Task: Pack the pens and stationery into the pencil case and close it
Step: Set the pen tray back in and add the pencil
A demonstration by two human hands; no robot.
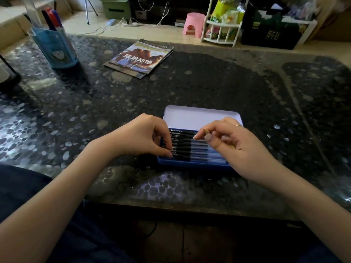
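Dark blue fabric is covering the lap at the bottom edge, partly cut off. Beyond it, on the pebble-patterned glossy counter, the blue metal pencil case is lying open, its pale lid tilting back. The left hand is pressing fingertips onto the black pens inside; the right hand is pinching something small (too hidden to identify). Farther off are lying a glossy magazine and a blue pen holder.

I'm at home, prob. a living rm: pink kids' stool, snack rack, power strip on floor, picture book on my table.
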